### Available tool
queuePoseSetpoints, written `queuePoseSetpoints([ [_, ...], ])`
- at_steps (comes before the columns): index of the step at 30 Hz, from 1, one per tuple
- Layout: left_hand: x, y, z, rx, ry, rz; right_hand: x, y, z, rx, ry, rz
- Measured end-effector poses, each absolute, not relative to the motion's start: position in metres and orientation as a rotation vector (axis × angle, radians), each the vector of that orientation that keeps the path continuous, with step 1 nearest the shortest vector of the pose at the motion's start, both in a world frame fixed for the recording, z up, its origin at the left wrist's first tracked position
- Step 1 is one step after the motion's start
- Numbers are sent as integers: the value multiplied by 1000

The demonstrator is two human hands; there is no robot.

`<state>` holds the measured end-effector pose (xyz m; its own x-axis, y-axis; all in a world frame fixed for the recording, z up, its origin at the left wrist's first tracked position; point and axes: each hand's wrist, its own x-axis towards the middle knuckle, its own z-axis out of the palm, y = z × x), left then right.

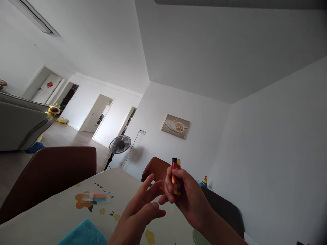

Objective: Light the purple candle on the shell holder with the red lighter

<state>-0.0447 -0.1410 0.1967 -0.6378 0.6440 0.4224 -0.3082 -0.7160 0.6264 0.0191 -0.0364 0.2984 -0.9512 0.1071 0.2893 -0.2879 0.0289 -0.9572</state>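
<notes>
A: Right hand (190, 199)?
B: Grip closed round a lighter (175, 180), fingers and thumb wrapped on it. Lighter near upright, black end up, red-orange body.
A: Where's the lighter?
B: Mid-air, above the level of the surface (127, 190). In view, right of the far corner.
A: Left hand (139, 211)?
B: Just beside the right one. Grip loose, fingers spread and half bent, holding nothing. Can't tell if the fingertips touch the right hand.
A: On the surface?
B: Coloured sticks (99, 197) near the left edge, toward the far corner, over part of a printed orange flower (79, 203). Blue cloth (83, 234) nearer the wearer, cut off by the frame.
A: Around it?
B: Brown chair (58, 173) along the left edge, second brown chair (155, 168) past the far edge, partly hidden by the hands. Standing fan (120, 144) beyond the far corner.
</notes>
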Motion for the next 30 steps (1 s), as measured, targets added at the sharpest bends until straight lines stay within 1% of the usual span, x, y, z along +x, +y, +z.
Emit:
queuePoseSetpoints([
  [4, -45, -139, 196, 847, 643, 2344, 16, -39, 291, 143, -2089, 1924],
  [9, -46, -139, 197, 875, 590, 2384, 15, -40, 280, 27, -2115, 1924],
  [15, -45, -142, 199, 879, 651, 2351, 16, -43, 275, -63, -2194, 1812],
  [23, -43, -143, 198, 854, 731, 2319, 13, -41, 272, -64, -2214, 1808],
  [26, -39, -145, 201, 810, 749, 2340, 16, -40, 269, -98, -2205, 1885],
  [30, -36, -145, 203, 684, 817, 2341, 20, -40, 261, -280, -2124, 2183],
])
